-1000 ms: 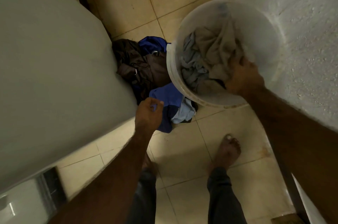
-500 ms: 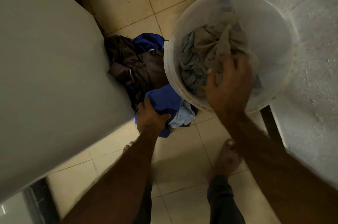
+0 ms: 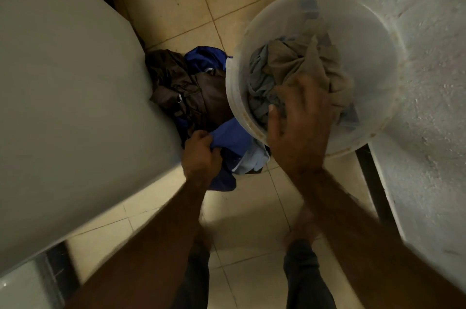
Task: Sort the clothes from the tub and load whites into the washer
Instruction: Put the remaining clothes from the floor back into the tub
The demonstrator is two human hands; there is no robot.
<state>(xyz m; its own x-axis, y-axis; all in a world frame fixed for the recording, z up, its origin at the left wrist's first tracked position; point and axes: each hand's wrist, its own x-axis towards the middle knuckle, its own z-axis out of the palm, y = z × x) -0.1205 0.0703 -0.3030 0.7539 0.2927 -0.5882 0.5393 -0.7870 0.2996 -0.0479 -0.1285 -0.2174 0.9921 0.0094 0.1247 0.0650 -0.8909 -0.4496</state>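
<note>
You stand on a beige tiled floor [image 3: 176, 5] in a narrow, dim space. The pale grey washer [image 3: 63, 106] fills the left side and a rough white wall [image 3: 428, 31] the right.

The translucent white tub [image 3: 365, 31] sits at the upper right, against the wall. Inside it lie a crumpled beige cloth [image 3: 297, 61] and a grey-blue cloth [image 3: 257, 86].

Your right hand [image 3: 302, 127] reaches over the tub's near rim, fingers spread across the beige cloth. Whether it grasps the cloth or only rests on it cannot be told.

Between washer and tub, a pile lies on the floor: a dark brown garment [image 3: 181, 91], a blue garment [image 3: 232, 134] and a light blue piece [image 3: 252, 159]. Your left hand [image 3: 200, 157] is clenched on the blue garment's edge, beside the washer's corner.
</note>
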